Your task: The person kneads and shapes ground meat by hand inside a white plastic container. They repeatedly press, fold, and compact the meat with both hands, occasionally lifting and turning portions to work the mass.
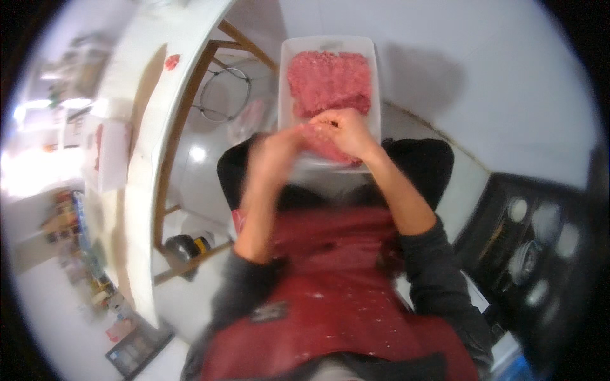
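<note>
A white plastic tub [377, 76] stands in front of me, at the level of my knees. A broad slab of pink-red ground meat [329, 78] fills its far part, and a smaller portion of ground meat [329, 145] lies at its near end. My right hand [347, 131] is over the near portion, its fingers curled and pinching at the meat. To its left, my left hand [275, 150] is blurred by motion at the tub's left wall. Its fingertips reach towards the same meat, and its grip is unclear.
A long white table [147, 157] runs along my left, with a scrap of meat [172, 62] and a white foam box [114, 155] on it. A metal ring stand [225, 95] is under it. At right sits a black tray [505, 228] holding several pale round items.
</note>
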Demonstrator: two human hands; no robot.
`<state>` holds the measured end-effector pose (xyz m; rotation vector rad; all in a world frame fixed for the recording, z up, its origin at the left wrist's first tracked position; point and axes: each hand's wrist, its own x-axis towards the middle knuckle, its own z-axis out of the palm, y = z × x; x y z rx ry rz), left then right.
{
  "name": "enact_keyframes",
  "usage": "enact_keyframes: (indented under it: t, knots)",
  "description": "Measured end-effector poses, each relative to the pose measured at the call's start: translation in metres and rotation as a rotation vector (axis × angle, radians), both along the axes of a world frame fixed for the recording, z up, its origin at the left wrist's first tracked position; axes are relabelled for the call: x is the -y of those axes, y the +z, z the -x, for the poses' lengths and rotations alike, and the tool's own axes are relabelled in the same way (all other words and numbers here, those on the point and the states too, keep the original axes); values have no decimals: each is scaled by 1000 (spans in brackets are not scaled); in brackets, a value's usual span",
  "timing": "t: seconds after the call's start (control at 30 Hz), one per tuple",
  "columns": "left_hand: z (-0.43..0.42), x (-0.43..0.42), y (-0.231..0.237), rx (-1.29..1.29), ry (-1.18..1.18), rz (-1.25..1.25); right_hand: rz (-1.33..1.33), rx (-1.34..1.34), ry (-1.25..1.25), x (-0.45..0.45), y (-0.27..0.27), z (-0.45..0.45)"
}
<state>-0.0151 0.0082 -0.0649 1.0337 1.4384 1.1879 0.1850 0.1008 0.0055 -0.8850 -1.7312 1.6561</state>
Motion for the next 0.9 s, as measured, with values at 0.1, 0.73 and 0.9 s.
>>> enact_keyframes:
  t: [0.1, 0.73, 0.9]
  knots:
    - [-5, 0, 23, 81, 76, 132, 251, -85, -32, -6, -8, -5]
    - [-26, -8, 93, 447, 138, 308, 314, -286, -17, -2, -18, -10]
    - [-25, -4, 80, 294, 147, 290, -13, -162, -22, 3, -20, -5]
